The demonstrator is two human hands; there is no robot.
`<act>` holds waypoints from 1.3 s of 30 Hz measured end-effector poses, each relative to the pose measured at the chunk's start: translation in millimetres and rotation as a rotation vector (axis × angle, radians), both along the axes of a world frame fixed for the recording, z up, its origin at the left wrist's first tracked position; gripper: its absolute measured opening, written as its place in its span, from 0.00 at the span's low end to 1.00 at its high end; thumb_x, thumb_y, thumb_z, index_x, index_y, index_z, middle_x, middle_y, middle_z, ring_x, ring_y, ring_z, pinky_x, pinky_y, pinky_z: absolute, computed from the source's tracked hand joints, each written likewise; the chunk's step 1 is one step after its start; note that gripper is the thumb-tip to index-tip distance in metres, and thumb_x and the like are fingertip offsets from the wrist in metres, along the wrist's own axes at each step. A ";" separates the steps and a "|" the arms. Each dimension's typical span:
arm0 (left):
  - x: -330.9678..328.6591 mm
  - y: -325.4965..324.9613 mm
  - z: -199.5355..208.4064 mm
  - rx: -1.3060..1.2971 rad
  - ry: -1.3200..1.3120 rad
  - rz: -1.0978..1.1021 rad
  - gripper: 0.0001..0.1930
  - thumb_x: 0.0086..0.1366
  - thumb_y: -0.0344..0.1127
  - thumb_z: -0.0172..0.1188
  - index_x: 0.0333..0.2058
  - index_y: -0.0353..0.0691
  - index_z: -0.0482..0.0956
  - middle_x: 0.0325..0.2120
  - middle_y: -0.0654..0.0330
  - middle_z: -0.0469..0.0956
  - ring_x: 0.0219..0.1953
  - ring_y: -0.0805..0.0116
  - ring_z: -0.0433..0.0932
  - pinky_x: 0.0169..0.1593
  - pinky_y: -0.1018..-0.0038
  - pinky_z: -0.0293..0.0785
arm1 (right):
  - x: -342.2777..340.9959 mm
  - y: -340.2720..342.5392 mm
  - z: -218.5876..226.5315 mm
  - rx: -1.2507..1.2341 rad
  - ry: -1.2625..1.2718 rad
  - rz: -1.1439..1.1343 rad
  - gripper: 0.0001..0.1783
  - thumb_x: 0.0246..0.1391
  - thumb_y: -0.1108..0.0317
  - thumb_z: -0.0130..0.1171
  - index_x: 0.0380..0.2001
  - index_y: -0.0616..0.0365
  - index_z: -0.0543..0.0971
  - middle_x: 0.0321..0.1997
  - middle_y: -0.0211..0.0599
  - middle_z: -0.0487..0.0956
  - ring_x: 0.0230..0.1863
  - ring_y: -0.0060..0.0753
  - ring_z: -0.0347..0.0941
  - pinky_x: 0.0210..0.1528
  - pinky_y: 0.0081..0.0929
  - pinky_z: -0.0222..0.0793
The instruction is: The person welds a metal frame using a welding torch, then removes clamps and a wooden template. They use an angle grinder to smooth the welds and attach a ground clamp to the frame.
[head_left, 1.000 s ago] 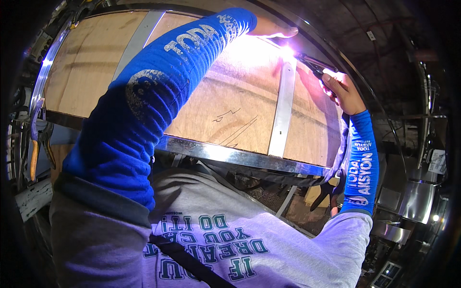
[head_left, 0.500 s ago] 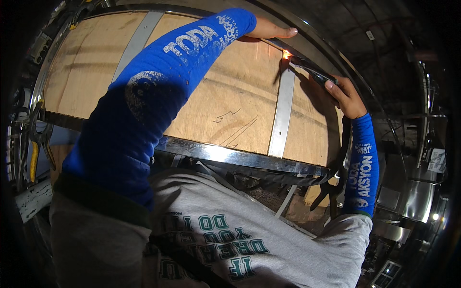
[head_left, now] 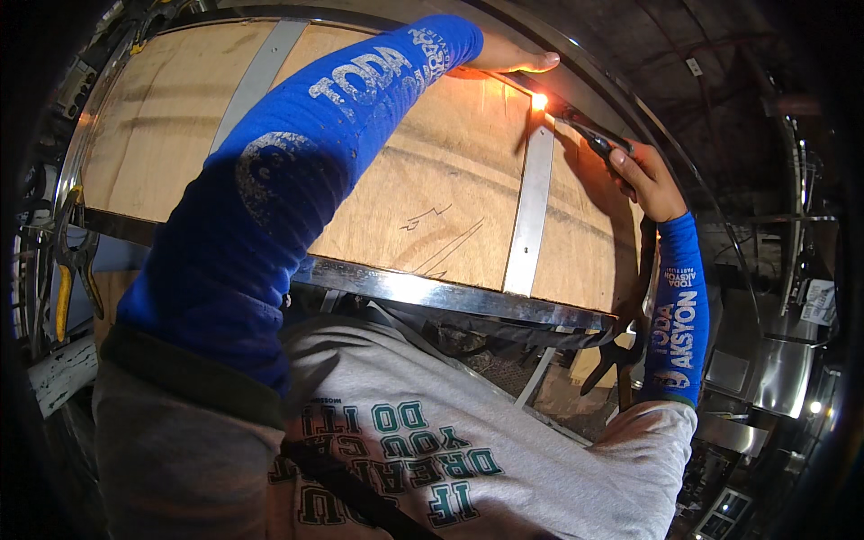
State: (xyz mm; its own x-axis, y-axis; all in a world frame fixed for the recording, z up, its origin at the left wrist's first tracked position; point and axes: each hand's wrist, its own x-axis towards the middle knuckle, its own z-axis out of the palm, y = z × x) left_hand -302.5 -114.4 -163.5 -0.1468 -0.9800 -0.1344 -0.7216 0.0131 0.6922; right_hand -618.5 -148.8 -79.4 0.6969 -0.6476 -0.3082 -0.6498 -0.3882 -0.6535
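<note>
My right hand (head_left: 649, 183) is closed around the dark handle of a welding torch (head_left: 598, 139). Its tip meets a bright orange glow at the far end of a metal strip (head_left: 529, 211), where the strip joins the metal frame (head_left: 396, 281). That strip crosses a plywood panel (head_left: 423, 193) set inside the frame. My left hand (head_left: 511, 56) lies over the far rim, left of the glow, one digit stretched toward the right; the blue sleeve partly hides it. Nothing shows in its grasp.
Another metal strip (head_left: 259, 81) crosses the panel's left part. A yellow-handled spring clamp (head_left: 74, 261) grips the left near corner; a dark clamp (head_left: 619, 358) sits at the right near corner. Shiny sheet-metal pieces (head_left: 781, 373) stand at the right.
The glow at the torch tip has grown brighter and spreads orange light along the far rim toward my left hand. Both arms stay almost in place.
</note>
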 end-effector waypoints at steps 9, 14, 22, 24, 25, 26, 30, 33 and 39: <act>-3.2 3.1 11.1 0.015 0.000 -0.027 0.57 0.58 0.88 0.28 0.73 0.50 0.61 0.74 0.50 0.55 0.76 0.48 0.51 0.77 0.54 0.49 | 5.3 10.1 -0.1 -0.104 0.004 -0.060 0.23 0.70 0.50 0.57 0.39 0.64 0.81 0.25 0.22 0.69 0.29 0.17 0.62 0.30 0.23 0.58; -5.3 0.2 11.4 0.040 -0.063 0.000 0.58 0.57 0.89 0.28 0.73 0.51 0.61 0.74 0.50 0.56 0.76 0.49 0.52 0.77 0.54 0.48 | 5.8 2.9 -3.4 0.003 0.004 -0.130 0.23 0.69 0.47 0.57 0.35 0.59 0.80 0.25 0.21 0.70 0.27 0.15 0.63 0.28 0.20 0.57; -5.0 1.3 6.9 0.040 0.093 -0.059 0.52 0.63 0.85 0.28 0.75 0.54 0.55 0.76 0.54 0.50 0.78 0.51 0.46 0.78 0.54 0.42 | -7.2 -3.9 -5.1 -0.026 -0.016 0.041 0.23 0.69 0.51 0.59 0.46 0.65 0.82 0.29 0.24 0.75 0.31 0.17 0.69 0.33 0.22 0.65; -4.1 -4.3 2.1 0.028 0.083 -0.066 0.53 0.62 0.85 0.29 0.74 0.52 0.58 0.75 0.52 0.52 0.78 0.50 0.48 0.78 0.55 0.45 | -6.2 -1.3 -4.3 -0.051 -0.022 0.057 0.23 0.69 0.52 0.59 0.46 0.65 0.82 0.28 0.24 0.75 0.31 0.17 0.69 0.33 0.22 0.64; -3.9 -7.0 -0.3 0.023 0.078 -0.071 0.54 0.62 0.85 0.29 0.73 0.52 0.59 0.75 0.51 0.53 0.77 0.50 0.49 0.78 0.55 0.47 | -5.9 -0.4 -4.3 -0.064 -0.025 0.064 0.23 0.69 0.52 0.58 0.46 0.65 0.82 0.27 0.24 0.74 0.31 0.17 0.69 0.33 0.22 0.64; -3.6 -5.9 1.9 0.025 0.055 -0.061 0.54 0.61 0.85 0.29 0.73 0.52 0.60 0.75 0.51 0.53 0.77 0.50 0.49 0.78 0.55 0.47 | -5.4 -0.6 -5.3 -0.071 -0.018 0.026 0.22 0.69 0.52 0.58 0.44 0.64 0.82 0.27 0.23 0.73 0.30 0.17 0.68 0.33 0.22 0.63; -4.0 -0.5 10.7 0.039 -0.017 -0.013 0.54 0.61 0.86 0.29 0.73 0.52 0.62 0.74 0.50 0.55 0.76 0.48 0.51 0.78 0.55 0.48 | 5.2 4.1 -3.5 -0.029 0.000 -0.105 0.22 0.69 0.49 0.57 0.35 0.59 0.79 0.24 0.21 0.69 0.28 0.15 0.64 0.30 0.21 0.61; -3.0 -4.1 8.6 0.051 -0.002 -0.052 0.55 0.60 0.87 0.29 0.72 0.52 0.62 0.74 0.50 0.56 0.76 0.48 0.53 0.77 0.55 0.48 | 6.4 0.3 -3.6 -0.009 0.021 -0.080 0.24 0.69 0.45 0.56 0.30 0.55 0.77 0.24 0.20 0.67 0.27 0.14 0.62 0.29 0.20 0.59; 0.0 -15.7 -6.7 0.011 -0.002 -0.058 0.55 0.60 0.87 0.27 0.73 0.52 0.60 0.75 0.51 0.54 0.77 0.50 0.50 0.78 0.55 0.46 | 5.5 2.2 2.7 0.015 0.000 0.023 0.22 0.69 0.48 0.56 0.36 0.58 0.79 0.26 0.20 0.71 0.29 0.15 0.64 0.31 0.20 0.61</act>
State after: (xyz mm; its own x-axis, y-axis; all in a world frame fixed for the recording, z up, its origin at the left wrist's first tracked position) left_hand -302.4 -130.0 -170.3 -0.2031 -0.9683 -0.1454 -0.7210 0.0473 0.6914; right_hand -613.0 -146.6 -76.8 0.7114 -0.6269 -0.3177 -0.6407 -0.3927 -0.6597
